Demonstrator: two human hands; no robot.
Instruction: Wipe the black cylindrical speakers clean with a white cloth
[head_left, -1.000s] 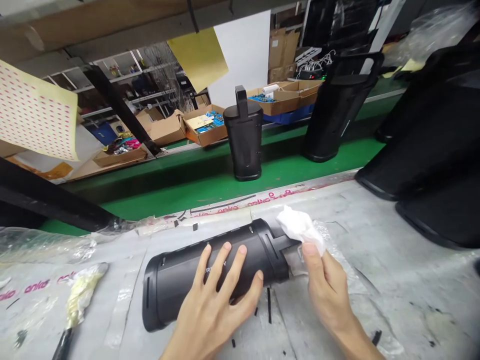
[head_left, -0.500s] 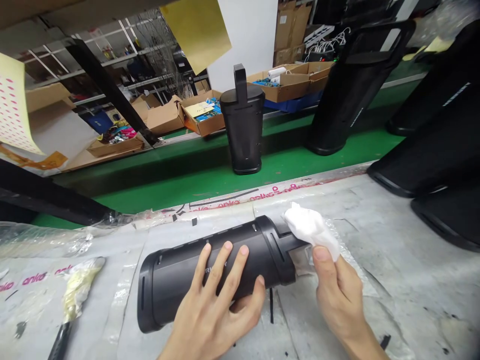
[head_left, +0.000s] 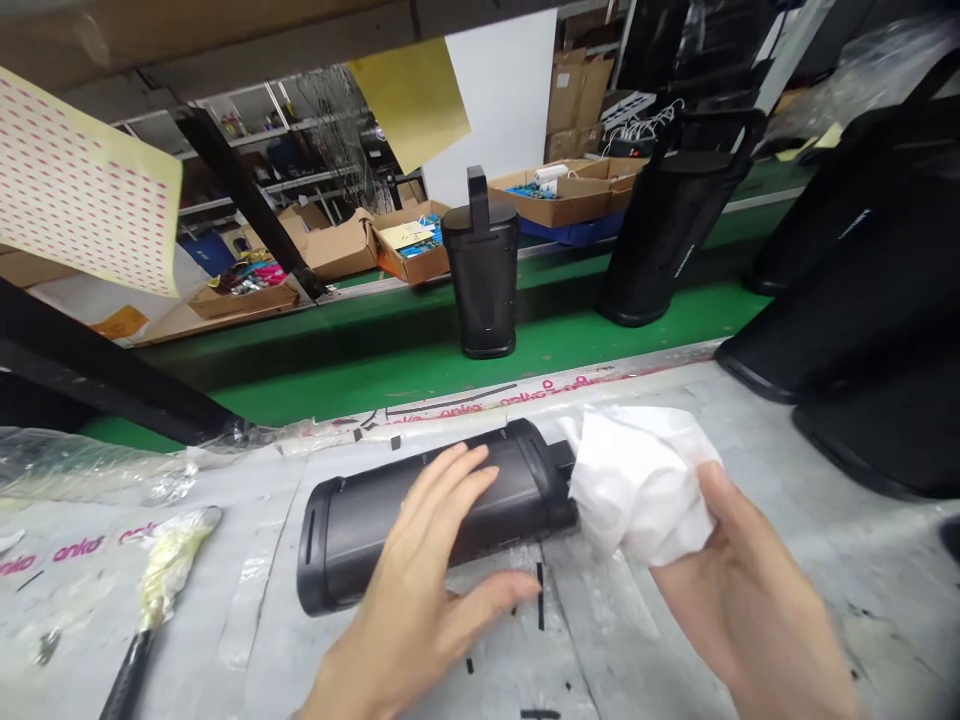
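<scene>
A black speaker [head_left: 352,530] lies on its side on the plastic-covered bench [head_left: 300,660], its handle end pointing right. Over its middle is my left hand [head_left: 420,590], fingers stretched and thumb spread away; whether the fingertips touch the casing I cannot tell. My right hand [head_left: 757,600] pinches a crumpled white cloth or tissue [head_left: 645,480] between thumb and fingers. This white sheet hangs spread out at the handle end and hides most of the handle.
A dark-handled tool with a wrapped head [head_left: 165,560] lies at left. Behind, on a green surface [head_left: 360,360], stand an upright black speaker [head_left: 486,285] and a taller one [head_left: 675,230]. More large black speakers [head_left: 832,280] crowd the right. A slanted black post [head_left: 127,370] borders the left.
The white cloth has opened out from a bunched wad, and my right hand has shifted right and turned. My left fingers have drawn together. The speaker's lettering no longer shows.
</scene>
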